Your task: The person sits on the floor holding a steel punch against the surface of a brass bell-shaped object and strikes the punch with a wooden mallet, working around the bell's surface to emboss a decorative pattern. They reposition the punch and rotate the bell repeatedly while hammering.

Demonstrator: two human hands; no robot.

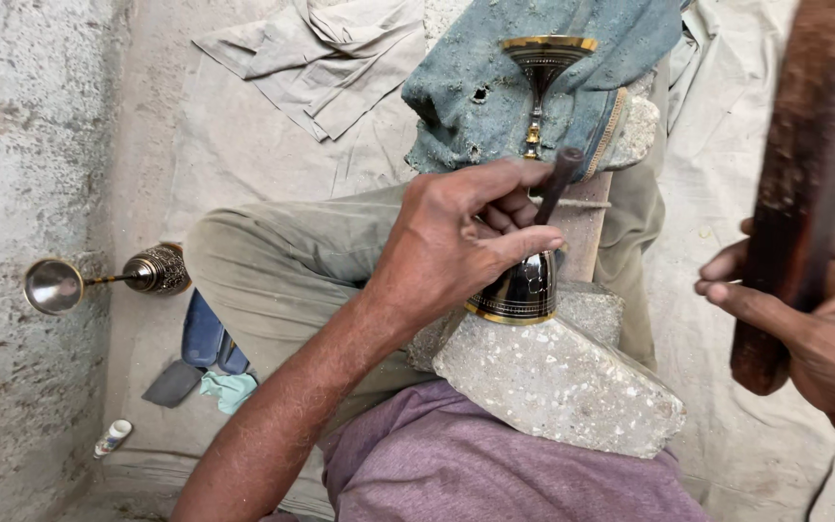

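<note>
Under the left hand (456, 242), the goblet (519, 290) lies on stone (562, 382).

Rough grey plaster wall (12, 193) left; pale cloth sheet (244, 145) covers floor; daylight.

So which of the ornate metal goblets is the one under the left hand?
The black, gold-rimmed goblet resting on the stone block, under the left hand. Another goblet stands on blue cloth beyond; a third lies sideways by the wall.

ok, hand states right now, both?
Left hand: closed, holding a dark punch tool against the black-and-gold goblet.
Right hand: closed on a wooden mallet.
</note>
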